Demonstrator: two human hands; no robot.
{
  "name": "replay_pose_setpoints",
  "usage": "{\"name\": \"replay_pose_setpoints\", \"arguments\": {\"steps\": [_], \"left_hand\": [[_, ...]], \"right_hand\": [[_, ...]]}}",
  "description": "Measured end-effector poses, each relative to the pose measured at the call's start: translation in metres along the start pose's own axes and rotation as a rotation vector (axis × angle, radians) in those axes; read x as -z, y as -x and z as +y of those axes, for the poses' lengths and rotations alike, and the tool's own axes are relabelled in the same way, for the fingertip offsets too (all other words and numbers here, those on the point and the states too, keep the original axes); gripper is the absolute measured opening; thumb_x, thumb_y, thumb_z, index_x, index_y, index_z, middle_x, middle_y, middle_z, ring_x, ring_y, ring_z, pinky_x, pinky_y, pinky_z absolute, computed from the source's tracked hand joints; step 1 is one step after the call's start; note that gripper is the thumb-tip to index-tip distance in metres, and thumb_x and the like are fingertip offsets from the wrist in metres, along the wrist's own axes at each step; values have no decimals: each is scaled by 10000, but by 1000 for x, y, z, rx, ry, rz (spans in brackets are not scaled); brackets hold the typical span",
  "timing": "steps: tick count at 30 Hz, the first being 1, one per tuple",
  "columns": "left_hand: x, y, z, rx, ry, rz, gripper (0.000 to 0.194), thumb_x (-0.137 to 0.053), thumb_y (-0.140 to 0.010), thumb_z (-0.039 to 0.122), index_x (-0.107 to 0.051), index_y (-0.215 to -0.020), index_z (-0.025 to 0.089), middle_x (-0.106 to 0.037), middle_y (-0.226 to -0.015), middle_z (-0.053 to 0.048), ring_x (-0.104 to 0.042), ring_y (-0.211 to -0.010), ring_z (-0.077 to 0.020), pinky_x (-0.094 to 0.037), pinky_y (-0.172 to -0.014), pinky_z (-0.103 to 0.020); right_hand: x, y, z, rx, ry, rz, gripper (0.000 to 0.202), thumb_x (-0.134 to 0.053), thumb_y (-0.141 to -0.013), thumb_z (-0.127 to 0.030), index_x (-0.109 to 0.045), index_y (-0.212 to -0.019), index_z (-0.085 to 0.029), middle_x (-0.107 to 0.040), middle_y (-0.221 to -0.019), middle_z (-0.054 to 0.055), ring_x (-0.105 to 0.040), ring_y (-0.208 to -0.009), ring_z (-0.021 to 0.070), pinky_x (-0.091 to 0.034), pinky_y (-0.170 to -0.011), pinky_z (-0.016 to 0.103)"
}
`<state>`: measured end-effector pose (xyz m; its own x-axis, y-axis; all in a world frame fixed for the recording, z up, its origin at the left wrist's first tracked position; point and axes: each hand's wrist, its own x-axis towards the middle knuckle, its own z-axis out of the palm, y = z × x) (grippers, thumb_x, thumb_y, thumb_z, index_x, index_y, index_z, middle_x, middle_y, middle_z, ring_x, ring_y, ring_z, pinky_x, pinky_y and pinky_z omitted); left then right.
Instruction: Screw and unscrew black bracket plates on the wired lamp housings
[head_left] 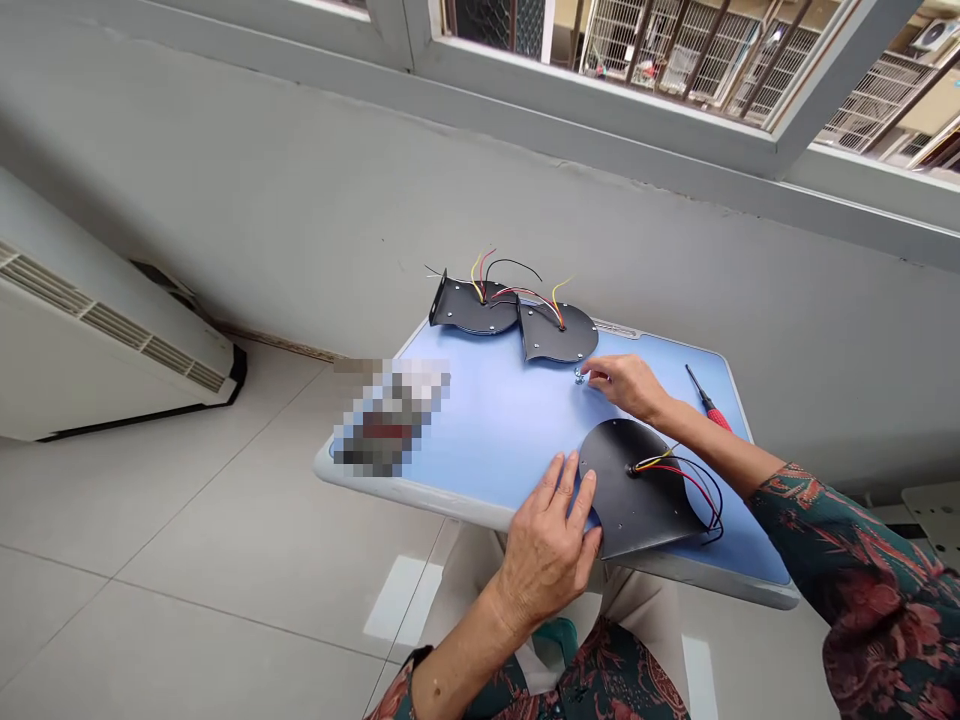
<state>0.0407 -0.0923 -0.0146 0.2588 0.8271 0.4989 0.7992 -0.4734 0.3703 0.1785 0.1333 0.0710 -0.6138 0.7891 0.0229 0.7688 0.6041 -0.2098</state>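
Note:
My left hand lies with fingers stretched out along the left edge of a black rounded plate, touching it. Red, yellow, white and black wires come out of a hole in that plate and bend to the right. Beyond the plate, my right hand pinches at a small cluster of shiny screws on the blue tabletop; whether a screw is between the fingertips is hidden. Two similar black plates, a left one and a right one, sit at the table's back with screws in them and wires rising.
A screwdriver with a red and black handle lies at the table's right. The blue folding table stands near a grey wall under a window. A blurred-out patch covers its left end. A white appliance stands at far left.

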Motion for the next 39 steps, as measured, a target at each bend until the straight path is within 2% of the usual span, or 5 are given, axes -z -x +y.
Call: {"name": "replay_pose_setpoints", "arguments": {"steps": [11, 17, 21, 26, 39], "left_hand": [[3, -3, 1, -17, -12, 18, 552, -572, -970, 261, -558, -1460, 6, -513, -1544, -298, -422, -1512, -405, -530, -1131, -535], [4, -3, 0, -20, -30, 13, 551, -565, -977, 260, -556, -1467, 8, -532, -1534, -285, -439, -1499, -411, -547, -1106, -535], [4, -4, 0, -26, -29, 18, 553, -552, -982, 260, -551, -1472, 2, -538, -1530, -282, -414, -1519, -402, -532, -1131, -531], [3, -3, 0, -15, -36, 1, 569, -549, -981, 258, -537, -1488, 1, -533, -1541, -270, -370, -1549, -388, -500, -1176, -524], [3, -4, 0, -20, -30, 13, 555, -555, -982, 280, -567, -1459, -5, -551, -1515, -288, -398, -1530, -407, -517, -1155, -532]], "right_hand": [[-2, -6, -6, 101, 316, -91, 262, -502, -1007, -155, -762, -1036, -158, -761, -1074, 128, -670, -916, 215, -333, -655, 291], [16, 34, -29, 24, -107, 59, 180, -594, -886, -146, -771, -903, -170, -751, -814, 43, -643, -727, 159, -440, -718, 270], [16, 75, -52, 8, -418, -29, 119, -659, -874, -178, -778, -881, -186, -729, -732, -11, -623, -656, 113, -460, -689, 239], [4, 91, -55, -51, -426, -101, 104, -687, -887, -156, -785, -884, -192, -725, -731, -16, -605, -657, 109, -440, -677, 246], [-14, 96, -50, 95, -474, 57, 118, -706, -890, -109, -773, -841, -192, -678, -751, -9, -564, -687, 112, -435, -689, 240]]}}
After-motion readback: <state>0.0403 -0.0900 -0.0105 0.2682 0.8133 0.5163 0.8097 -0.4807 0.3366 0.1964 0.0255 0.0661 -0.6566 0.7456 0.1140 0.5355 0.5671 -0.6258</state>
